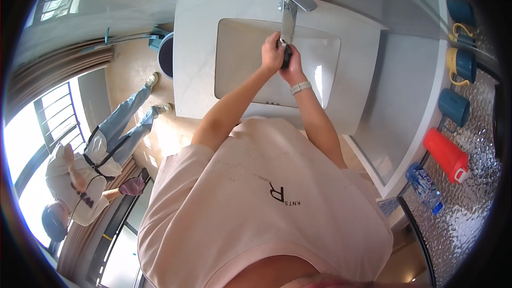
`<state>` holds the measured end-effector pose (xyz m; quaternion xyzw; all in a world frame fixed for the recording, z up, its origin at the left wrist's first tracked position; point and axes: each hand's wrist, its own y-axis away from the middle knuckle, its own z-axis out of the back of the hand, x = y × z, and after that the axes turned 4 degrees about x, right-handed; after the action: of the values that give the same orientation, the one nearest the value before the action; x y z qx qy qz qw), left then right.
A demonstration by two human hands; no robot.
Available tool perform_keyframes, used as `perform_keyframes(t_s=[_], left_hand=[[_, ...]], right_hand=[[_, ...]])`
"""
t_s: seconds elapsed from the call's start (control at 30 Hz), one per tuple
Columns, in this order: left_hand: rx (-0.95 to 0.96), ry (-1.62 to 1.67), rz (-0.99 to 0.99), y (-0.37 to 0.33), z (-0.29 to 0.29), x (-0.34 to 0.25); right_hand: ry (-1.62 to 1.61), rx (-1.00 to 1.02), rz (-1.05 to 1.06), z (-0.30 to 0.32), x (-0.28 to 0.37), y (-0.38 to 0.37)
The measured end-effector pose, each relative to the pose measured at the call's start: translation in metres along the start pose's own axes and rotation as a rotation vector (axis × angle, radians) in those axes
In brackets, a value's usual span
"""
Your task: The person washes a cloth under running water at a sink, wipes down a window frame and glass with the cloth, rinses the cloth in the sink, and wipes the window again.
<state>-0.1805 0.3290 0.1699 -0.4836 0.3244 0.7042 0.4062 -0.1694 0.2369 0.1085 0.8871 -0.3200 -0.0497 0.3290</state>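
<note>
Both my hands are over the white sink basin (240, 37), right below the spout of the chrome faucet (288, 18). A small black object (286, 57) sits between them; most of it is covered by my fingers, and its kind does not show. My left hand (272, 53) closes on it from the left, with its fingers curled. From the right, my right hand (293, 68) is wrapped about its other side. A light-coloured watch (301, 87) is on my right wrist. Whether water is running cannot be made out.
A white countertop (194, 64) surrounds the basin. On the right ledge stand blue mugs (454, 108), a red bottle (447, 154) and a clear plastic bottle (425, 188). A dark bucket (167, 56) is left of the counter. Another person (88, 173) stands at the far left.
</note>
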Motion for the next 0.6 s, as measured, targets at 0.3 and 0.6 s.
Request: perform_keyframes(t_s=[0.3, 0.6], left_hand=[[0.115, -0.246, 0.133, -0.017, -0.004, -0.020], [-0.243, 0.106, 0.949, -0.014, -0.008, 0.101]], right_hand=[[0.109, -0.174, 0.180, -0.033, -0.003, -0.006], [1.897, -0.131, 0.532, 0.038, -0.040, -0.041]])
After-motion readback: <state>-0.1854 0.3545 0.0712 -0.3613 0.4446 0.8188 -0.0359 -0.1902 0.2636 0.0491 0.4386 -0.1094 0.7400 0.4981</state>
